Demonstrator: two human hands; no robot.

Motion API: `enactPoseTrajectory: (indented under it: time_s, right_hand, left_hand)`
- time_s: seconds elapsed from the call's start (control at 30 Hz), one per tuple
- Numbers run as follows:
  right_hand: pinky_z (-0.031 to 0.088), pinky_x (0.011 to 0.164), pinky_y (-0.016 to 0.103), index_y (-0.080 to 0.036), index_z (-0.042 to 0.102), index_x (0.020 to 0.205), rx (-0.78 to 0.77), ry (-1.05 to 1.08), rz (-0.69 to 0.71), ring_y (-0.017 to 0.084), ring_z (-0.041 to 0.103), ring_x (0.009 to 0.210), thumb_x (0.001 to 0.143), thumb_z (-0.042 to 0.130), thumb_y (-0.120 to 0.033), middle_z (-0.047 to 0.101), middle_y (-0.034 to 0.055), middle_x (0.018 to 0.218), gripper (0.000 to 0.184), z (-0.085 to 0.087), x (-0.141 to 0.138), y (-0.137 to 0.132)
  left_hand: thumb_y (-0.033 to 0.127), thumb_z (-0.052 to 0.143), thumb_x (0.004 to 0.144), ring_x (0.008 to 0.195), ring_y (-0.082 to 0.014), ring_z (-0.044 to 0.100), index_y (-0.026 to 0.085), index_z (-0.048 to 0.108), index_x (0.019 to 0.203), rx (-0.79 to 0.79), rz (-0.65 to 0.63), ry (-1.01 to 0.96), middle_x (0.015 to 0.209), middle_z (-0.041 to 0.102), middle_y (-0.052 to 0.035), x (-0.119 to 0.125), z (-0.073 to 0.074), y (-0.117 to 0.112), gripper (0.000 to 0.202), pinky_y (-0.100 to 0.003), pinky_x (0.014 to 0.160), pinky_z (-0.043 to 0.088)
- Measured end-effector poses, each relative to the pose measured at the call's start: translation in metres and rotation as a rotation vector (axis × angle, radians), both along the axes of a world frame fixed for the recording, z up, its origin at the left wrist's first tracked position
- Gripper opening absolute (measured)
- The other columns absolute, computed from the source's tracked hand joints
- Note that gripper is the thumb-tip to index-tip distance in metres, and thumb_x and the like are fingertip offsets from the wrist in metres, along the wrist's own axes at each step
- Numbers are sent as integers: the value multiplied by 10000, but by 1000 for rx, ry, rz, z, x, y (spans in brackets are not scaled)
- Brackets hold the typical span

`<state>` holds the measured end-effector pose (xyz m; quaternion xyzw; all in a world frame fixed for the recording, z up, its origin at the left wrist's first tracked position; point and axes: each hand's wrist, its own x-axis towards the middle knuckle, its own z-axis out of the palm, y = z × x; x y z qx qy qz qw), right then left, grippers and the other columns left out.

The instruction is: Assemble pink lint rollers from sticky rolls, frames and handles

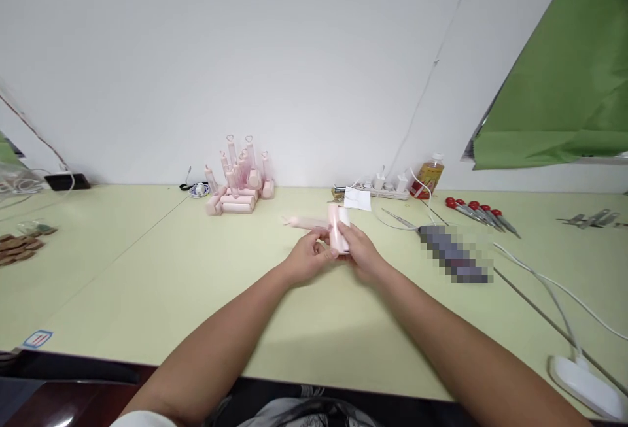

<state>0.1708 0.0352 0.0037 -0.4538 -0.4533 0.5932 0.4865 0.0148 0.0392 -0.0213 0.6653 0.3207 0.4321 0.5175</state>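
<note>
Both of my hands meet over the middle of the pale green table (147,283). My left hand (307,258) and my right hand (362,254) are closed round a small pink lint roller (337,227). Its roller head stands between my fingers and its thin handle points left, just above the tabletop. The parts of my fingers behind the roller are hidden.
A pile of several more pink rollers (239,182) stands at the back centre. A power strip (383,186), a bottle (428,176), red-handled screwdrivers (473,211), tweezers (400,219), a white cable (554,286) and a white lamp base (586,384) lie to the right. Brown pieces (19,247) lie far left.
</note>
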Motion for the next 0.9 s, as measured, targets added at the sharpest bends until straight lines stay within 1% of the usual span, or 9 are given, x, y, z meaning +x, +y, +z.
enactPoseTrajectory:
  time_s: [0.07,0.13,0.23,0.3,0.4,0.53,0.63,0.77,0.9]
  right_hand:
    - [396,395,226,-215,539,934,-74,109,11,119,509,474,889,503,-488,609,-3,690,279,-8,10,5]
    - [329,337,210,-201,546,911,-136,126,96,114,476,431,882,513,-469,588,-7,638,271,-13,23,8]
    - [250,302,194,-174,594,930,-115,23,209,98,414,378,823,614,-460,562,-19,558,306,-14,35,7]
    - [242,311,191,-158,627,950,-71,-45,295,84,398,372,786,663,-475,587,-13,567,359,-13,35,4]
    - [266,341,191,-145,651,925,-44,-105,379,77,417,400,767,680,-502,634,9,622,392,-11,31,1]
    - [260,343,193,-139,662,906,-55,-155,392,81,425,407,777,668,-493,649,19,630,376,-11,30,0]
    - [338,376,200,-137,665,965,-100,-162,402,105,499,463,769,687,-443,680,39,690,364,-11,32,1]
    - [420,421,203,-184,608,1157,-114,-130,288,126,566,544,774,690,-358,690,29,774,428,-9,32,1]
    - [404,357,192,-217,548,1238,-123,-111,210,114,528,499,802,655,-322,632,1,712,461,-10,30,3]
  left_hand:
    - [262,658,756,670,-102,562,172,640,1001,129,6,66,946,624,-44,-6,3,1,262,-237,617,473]
    - [258,614,772,646,-96,555,167,645,898,99,85,29,927,614,-41,-9,7,5,159,-226,579,467]
    - [398,574,808,583,-91,559,177,583,924,-115,214,-127,890,587,-28,-10,11,12,251,-210,467,451]
    - [477,601,788,575,-99,570,176,556,932,-181,187,-159,823,570,-11,-10,12,14,337,-208,438,459]
    - [454,722,693,495,-80,525,167,529,856,-173,106,-90,670,516,41,-10,11,12,383,-205,416,459]
    - [379,746,662,443,-54,491,158,537,839,-189,112,-73,701,541,36,-10,7,12,353,-193,369,429]
    - [331,751,649,427,-54,486,153,545,817,-247,54,-72,692,533,33,-11,5,15,320,-191,343,414]
    - [349,785,628,411,-60,470,162,496,739,-355,12,-81,583,483,52,-14,5,19,362,-190,338,417]
    - [415,800,624,444,-65,484,158,498,712,-450,20,-101,579,502,34,-15,6,22,406,-186,350,438]
